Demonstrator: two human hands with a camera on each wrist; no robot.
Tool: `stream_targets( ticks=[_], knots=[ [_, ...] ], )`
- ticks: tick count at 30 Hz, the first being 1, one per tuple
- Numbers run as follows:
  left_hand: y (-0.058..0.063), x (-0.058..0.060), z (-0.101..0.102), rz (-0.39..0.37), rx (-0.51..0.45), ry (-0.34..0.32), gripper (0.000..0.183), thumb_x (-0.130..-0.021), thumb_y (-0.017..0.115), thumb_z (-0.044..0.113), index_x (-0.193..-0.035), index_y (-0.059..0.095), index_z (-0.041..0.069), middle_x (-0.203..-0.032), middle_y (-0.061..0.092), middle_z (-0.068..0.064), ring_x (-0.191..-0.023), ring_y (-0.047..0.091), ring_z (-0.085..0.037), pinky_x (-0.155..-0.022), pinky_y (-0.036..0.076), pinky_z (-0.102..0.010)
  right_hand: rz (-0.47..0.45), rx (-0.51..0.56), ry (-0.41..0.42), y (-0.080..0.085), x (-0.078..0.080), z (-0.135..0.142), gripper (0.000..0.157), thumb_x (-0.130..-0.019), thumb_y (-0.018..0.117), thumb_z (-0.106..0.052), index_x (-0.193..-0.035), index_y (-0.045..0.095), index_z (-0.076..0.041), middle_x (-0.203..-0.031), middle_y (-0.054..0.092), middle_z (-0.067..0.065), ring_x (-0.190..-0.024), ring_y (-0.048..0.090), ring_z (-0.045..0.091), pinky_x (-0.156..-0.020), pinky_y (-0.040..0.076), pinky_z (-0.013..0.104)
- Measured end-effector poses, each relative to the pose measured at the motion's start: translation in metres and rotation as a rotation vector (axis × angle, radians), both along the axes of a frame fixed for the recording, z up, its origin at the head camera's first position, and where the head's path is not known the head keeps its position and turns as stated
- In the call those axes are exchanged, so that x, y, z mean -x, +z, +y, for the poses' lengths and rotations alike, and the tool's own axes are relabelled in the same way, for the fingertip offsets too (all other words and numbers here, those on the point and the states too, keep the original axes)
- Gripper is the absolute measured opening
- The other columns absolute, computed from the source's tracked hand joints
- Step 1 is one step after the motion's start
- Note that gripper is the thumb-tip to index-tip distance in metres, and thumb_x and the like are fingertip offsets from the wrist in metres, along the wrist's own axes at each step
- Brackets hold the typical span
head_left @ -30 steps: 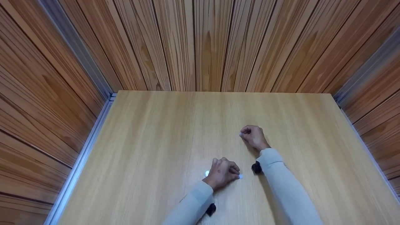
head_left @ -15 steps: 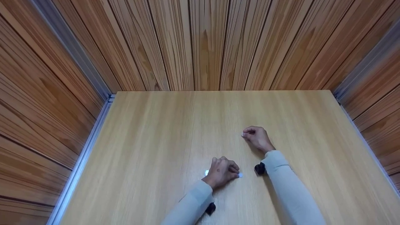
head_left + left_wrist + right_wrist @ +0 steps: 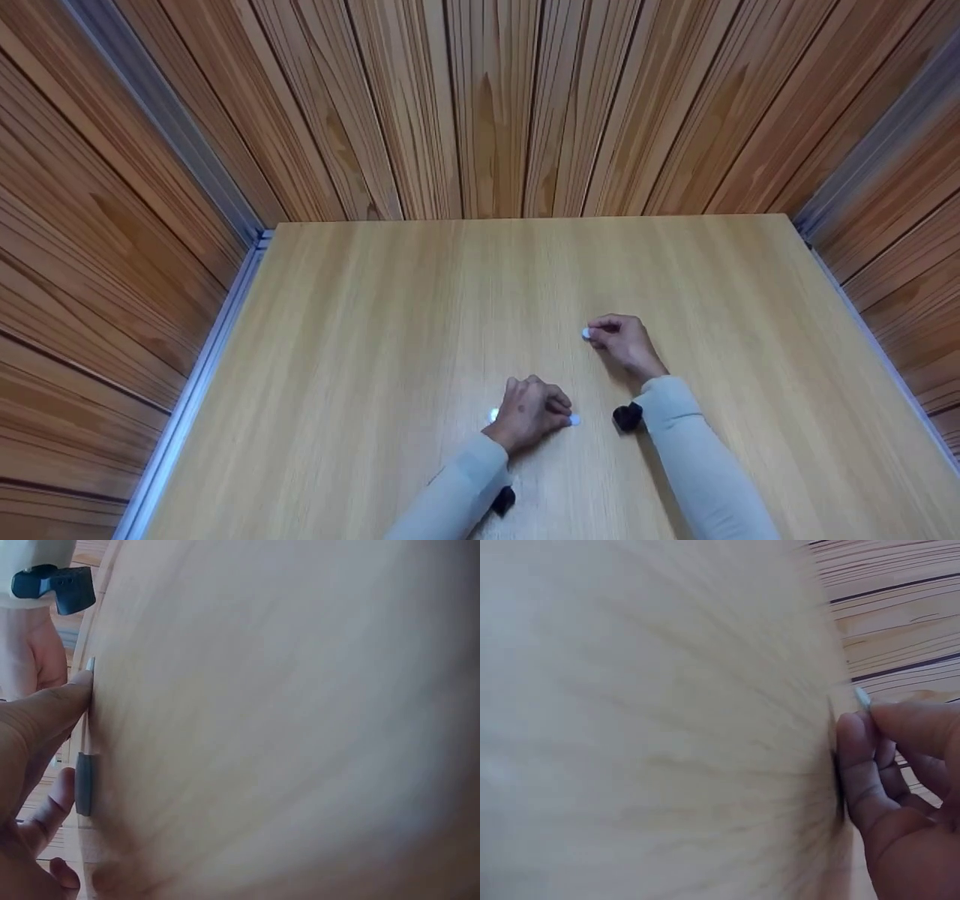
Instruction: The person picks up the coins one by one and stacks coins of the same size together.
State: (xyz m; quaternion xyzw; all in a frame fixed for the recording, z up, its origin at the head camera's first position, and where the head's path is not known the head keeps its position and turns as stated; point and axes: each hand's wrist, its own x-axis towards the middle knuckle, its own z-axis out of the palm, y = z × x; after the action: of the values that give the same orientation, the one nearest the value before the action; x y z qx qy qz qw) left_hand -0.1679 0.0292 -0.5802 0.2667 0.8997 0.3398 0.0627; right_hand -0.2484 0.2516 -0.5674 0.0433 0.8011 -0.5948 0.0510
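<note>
In the head view my left hand (image 3: pixel 529 409) is low over the table, thumb and forefinger together at a small white disc (image 3: pixel 574 420). In the left wrist view the thin edge of that disc (image 3: pixel 91 664) shows at the thumb tip. A second disc (image 3: pixel 84 784), grey in this view, lies on the table by the other fingers; a bright white spot (image 3: pixel 493 414) shows left of this hand in the head view. Farther back and to the right, my right hand (image 3: pixel 624 345) pinches another small white disc (image 3: pixel 586 333) between thumb and forefinger, just above the tabletop.
The wooden tabletop (image 3: pixel 375 315) spreads around both hands. Plank walls (image 3: pixel 487 112) stand at its back and sides, with a metal rail (image 3: pixel 195 382) along the left edge. Black wrist cameras (image 3: pixel 628 418) hang under both sleeves.
My right hand has drawn slightly toward me and to the right with its disc, whose face now shows more. The left hand has stayed in place; the head view has shifted a little.
</note>
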Motion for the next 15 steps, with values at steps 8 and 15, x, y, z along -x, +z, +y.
stream_targets(
  ticks=[8,15],
  knots=[
    [0.000,0.000,0.000,-0.038,-0.007,-0.002,0.015,-0.084,0.082,0.027,-0.098,0.077,0.024,-0.085,0.072,0.021,-0.086,0.052,0.001,-0.077,0.029,-0.027,-0.090,-0.053,0.002,0.000,-0.015,0.004,0.016,-0.095,0.064,0.004,-0.107,0.066,0.013,-0.091,0.072,0.011,-0.074,0.066,0.010,-0.068,0.054,0.022],
    [0.001,0.001,-0.001,-0.035,-0.017,-0.003,0.014,-0.084,0.083,0.027,-0.096,0.078,0.023,-0.084,0.073,0.020,-0.087,0.053,0.000,-0.078,0.030,-0.028,-0.070,-0.109,0.060,0.003,-0.032,0.007,0.013,-0.094,0.066,0.001,-0.103,0.069,0.011,-0.090,0.072,0.010,-0.076,0.066,0.011,-0.068,0.053,0.021]
  ],
)
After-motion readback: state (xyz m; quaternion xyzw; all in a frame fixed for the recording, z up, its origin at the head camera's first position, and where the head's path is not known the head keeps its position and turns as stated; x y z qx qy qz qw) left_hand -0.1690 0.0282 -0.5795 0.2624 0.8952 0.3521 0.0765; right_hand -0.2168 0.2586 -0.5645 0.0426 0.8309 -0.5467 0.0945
